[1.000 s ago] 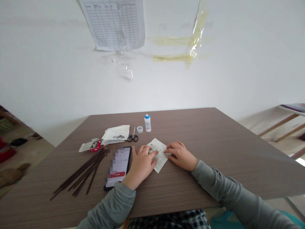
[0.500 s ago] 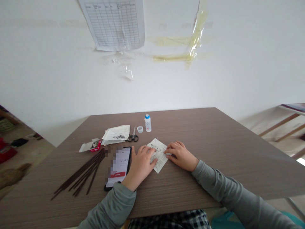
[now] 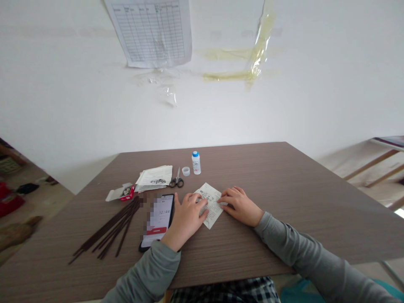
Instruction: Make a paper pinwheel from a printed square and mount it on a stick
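Note:
A small square of printed paper (image 3: 213, 214), turned cornerwise with creases showing, lies flat on the table between my hands. My left hand (image 3: 186, 216) rests on its left side, fingers bent and spread, the thumb near the lower edge. On the opposite side, the fingertips of my right hand (image 3: 241, 206) touch the right corner, fingers apart and slightly curled. Neither hand grips the sheet; both press on it from above. Parts of its left and right corners are hidden under the fingers.
Left of the paper lie a phone (image 3: 158, 229), dark brown strips (image 3: 109, 231), a small red box (image 3: 127, 193) and stacked printed sheets (image 3: 153, 176). Farther back are scissors (image 3: 177, 182), a clear cap (image 3: 186, 171) and a blue-topped white bottle (image 3: 196, 163). A wall (image 3: 221, 118) borders the table's far edge.
The fingers of my left hand have shifted slightly on the paper. My right hand and the objects around stay in place.

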`<state>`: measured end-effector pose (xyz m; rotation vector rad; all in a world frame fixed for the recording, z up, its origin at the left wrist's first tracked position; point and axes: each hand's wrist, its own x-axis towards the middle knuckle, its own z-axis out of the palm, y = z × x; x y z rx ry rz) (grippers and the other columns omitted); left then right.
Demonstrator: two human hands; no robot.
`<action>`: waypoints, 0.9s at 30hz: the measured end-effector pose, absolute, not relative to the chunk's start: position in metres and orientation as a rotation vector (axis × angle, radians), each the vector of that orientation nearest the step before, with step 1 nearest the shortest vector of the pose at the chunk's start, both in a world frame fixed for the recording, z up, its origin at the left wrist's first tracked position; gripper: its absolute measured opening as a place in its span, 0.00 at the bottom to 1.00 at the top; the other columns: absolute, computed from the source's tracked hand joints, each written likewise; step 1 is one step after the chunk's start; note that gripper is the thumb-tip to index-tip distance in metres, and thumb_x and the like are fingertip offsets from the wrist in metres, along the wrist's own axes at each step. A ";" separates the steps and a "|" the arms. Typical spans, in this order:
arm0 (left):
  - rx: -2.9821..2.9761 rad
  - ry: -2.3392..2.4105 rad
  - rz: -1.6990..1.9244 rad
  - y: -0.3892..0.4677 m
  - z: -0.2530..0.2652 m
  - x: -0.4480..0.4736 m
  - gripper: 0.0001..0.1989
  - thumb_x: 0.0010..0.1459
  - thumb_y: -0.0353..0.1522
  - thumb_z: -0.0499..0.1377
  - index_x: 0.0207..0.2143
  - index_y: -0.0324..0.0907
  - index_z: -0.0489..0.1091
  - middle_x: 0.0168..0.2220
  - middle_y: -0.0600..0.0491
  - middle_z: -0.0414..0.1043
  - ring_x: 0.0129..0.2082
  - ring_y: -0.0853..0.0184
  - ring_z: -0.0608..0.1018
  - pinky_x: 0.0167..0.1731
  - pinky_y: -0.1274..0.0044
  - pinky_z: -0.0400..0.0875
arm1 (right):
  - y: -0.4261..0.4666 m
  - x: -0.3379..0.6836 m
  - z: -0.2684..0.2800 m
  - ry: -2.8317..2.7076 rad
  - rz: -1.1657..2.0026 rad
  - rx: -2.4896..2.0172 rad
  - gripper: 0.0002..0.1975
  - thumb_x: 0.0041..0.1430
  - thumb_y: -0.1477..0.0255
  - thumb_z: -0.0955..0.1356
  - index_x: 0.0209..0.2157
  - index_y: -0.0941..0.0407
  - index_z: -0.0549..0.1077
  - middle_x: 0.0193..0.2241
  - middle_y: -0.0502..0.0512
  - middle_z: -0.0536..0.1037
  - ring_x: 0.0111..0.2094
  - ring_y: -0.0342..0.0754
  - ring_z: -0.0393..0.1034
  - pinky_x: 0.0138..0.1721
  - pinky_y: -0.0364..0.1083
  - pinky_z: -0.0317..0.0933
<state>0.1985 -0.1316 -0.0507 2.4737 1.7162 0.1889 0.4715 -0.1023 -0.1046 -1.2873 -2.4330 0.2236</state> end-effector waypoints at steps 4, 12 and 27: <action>2.455 1.727 0.218 -0.132 -0.053 0.198 0.20 0.82 0.31 0.68 0.70 0.53 0.88 0.76 0.40 0.88 0.79 0.37 0.82 0.86 0.25 0.65 | -0.101 0.473 -0.107 -2.428 0.194 -1.239 0.14 0.85 0.72 0.77 0.61 0.44 0.95 0.57 0.60 0.92 0.61 0.62 0.87 0.79 0.71 0.74; 2.423 1.753 0.282 -0.133 -0.052 0.199 0.22 0.78 0.31 0.69 0.69 0.53 0.87 0.73 0.38 0.89 0.78 0.32 0.84 0.86 0.24 0.65 | -0.101 0.472 -0.106 -2.420 0.210 -1.252 0.14 0.84 0.73 0.78 0.60 0.43 0.95 0.57 0.60 0.93 0.62 0.62 0.89 0.81 0.72 0.73; 2.410 1.778 0.260 -0.131 -0.060 0.185 0.26 0.77 0.34 0.72 0.73 0.57 0.89 0.78 0.43 0.87 0.82 0.34 0.82 0.87 0.31 0.68 | -0.097 0.474 -0.112 -2.404 0.270 -1.202 0.13 0.85 0.74 0.76 0.59 0.48 0.95 0.57 0.60 0.96 0.62 0.61 0.92 0.84 0.76 0.70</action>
